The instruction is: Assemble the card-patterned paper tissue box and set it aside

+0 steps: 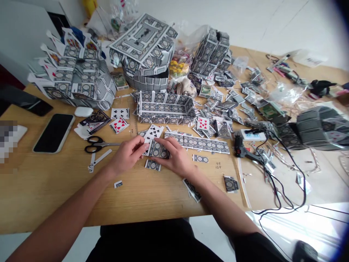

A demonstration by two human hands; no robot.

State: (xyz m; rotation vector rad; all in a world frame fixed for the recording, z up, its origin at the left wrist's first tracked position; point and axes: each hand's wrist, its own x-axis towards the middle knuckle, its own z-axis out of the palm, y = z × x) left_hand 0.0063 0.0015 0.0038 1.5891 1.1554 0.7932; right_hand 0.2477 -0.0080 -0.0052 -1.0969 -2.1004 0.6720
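My left hand (131, 154) pinches a playing card (153, 133) with black clubs on its face, tilted above the table. Under my right hand (176, 154) lies a piece of patterned card backs (158, 150), with the fingers wrapped over its edge. The two pieces meet and overlap between my hands. Just beyond is a long strip of joined card backs (201, 143). A small cut card piece (152, 165) lies in front of my fingers. Black scissors (99, 144) rest beside my left hand. An open box made of cards (166, 109) stands behind.
A glue gun (245, 151) with trailing black cables lies at the right by a white power strip (253, 135). At the left are a phone (53, 133) and a white earbud case (83, 111). Large card-built structures (81, 76) and loose cards crowd the back.
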